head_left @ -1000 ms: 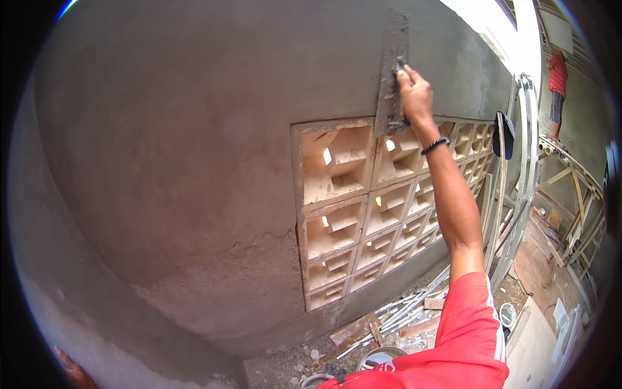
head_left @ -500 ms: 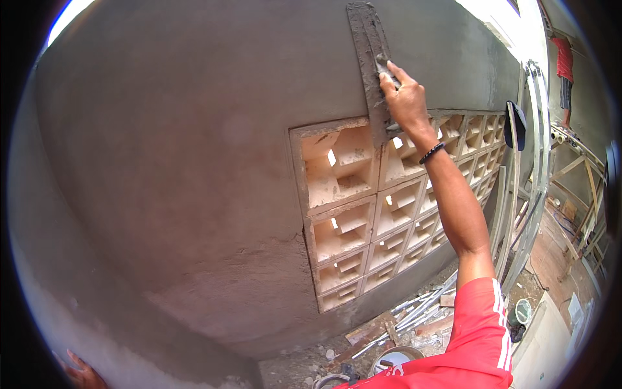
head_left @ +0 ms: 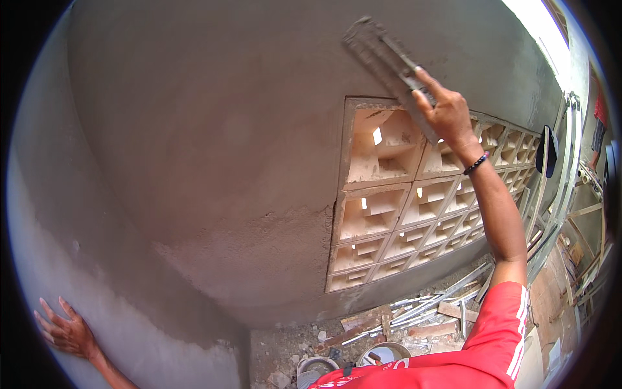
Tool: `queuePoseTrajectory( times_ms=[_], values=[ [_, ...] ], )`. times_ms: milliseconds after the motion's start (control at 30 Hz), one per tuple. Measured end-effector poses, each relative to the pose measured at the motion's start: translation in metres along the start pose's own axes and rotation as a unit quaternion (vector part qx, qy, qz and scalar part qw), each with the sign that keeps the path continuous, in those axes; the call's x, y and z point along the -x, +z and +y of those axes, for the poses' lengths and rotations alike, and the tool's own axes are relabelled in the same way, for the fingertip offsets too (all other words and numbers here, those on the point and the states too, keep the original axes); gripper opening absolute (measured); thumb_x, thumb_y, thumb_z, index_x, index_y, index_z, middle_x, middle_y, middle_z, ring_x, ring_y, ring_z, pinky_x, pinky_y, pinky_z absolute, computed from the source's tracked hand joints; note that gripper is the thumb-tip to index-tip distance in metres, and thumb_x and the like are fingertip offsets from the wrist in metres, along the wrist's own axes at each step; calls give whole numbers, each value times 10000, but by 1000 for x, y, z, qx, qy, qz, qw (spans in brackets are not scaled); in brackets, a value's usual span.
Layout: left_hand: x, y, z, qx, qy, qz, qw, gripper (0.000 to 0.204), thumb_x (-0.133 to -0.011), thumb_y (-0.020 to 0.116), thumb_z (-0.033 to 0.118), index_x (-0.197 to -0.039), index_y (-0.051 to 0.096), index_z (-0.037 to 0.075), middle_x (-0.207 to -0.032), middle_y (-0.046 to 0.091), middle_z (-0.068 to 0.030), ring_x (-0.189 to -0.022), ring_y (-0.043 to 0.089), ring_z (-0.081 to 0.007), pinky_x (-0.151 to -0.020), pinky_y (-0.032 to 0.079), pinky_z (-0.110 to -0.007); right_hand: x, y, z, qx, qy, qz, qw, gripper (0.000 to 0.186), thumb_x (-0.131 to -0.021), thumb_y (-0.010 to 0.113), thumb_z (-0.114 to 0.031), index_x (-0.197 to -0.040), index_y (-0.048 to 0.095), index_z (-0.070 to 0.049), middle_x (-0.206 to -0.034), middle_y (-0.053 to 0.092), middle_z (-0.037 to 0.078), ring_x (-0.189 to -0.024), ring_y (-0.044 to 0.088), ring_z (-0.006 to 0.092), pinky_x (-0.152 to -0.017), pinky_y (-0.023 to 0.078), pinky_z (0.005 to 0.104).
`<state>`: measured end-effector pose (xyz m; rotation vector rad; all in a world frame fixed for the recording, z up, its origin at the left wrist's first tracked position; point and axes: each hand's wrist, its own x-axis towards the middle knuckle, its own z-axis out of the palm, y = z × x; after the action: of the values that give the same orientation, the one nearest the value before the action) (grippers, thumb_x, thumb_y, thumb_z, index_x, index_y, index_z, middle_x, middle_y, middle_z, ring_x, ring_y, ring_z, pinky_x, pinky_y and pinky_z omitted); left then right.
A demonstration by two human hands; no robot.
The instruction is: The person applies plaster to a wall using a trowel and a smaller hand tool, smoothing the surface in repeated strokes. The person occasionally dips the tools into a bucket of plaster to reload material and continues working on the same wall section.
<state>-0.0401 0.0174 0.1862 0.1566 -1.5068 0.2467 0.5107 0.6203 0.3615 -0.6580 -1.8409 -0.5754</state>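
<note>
My right hand [head_left: 448, 115] is closed round the handle of a long plastering trowel [head_left: 379, 61], its blade smeared with grey mortar. The trowel slants up and to the left across the grey plastered wall [head_left: 214, 129]. Its lower end overlaps the top edge of the vent block panel [head_left: 382, 186], a grid of cream hollow blocks; whether the blade touches the wall there I cannot tell. At lower left my left hand [head_left: 70, 330] rests on the side wall [head_left: 149, 330], fingers spread and holding nothing.
Below lie wood scraps [head_left: 434, 329] and thin pale strips among rubble. Two buckets [head_left: 317, 366] [head_left: 387, 353] stand near my body. Tall metal and wooden lengths [head_left: 560, 188] lean at the right, beside a dark cap [head_left: 547, 152]. Another person in red [head_left: 600, 110] is at the far right.
The view has swung left, bringing my left hand fully into sight on the side wall. The trowel has turned from nearly upright to a leftward slant.
</note>
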Motion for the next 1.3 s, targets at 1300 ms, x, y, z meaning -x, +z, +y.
queuePoseTrajectory(
  times_ms=[1300],
  values=[
    [-3, -21, 27, 10, -37, -47, 998, 514, -928, 573, 580, -1371, 532, 321, -1419, 429, 20, -1332, 396, -256, -1067, 396, -378, -38, 0, -67, 56, -21, -68, 996, 533, -927, 636, -334, -1409, 496, -155, -659, 621, 128, -502, 630, 256, -507, 554, 372]
  ],
)
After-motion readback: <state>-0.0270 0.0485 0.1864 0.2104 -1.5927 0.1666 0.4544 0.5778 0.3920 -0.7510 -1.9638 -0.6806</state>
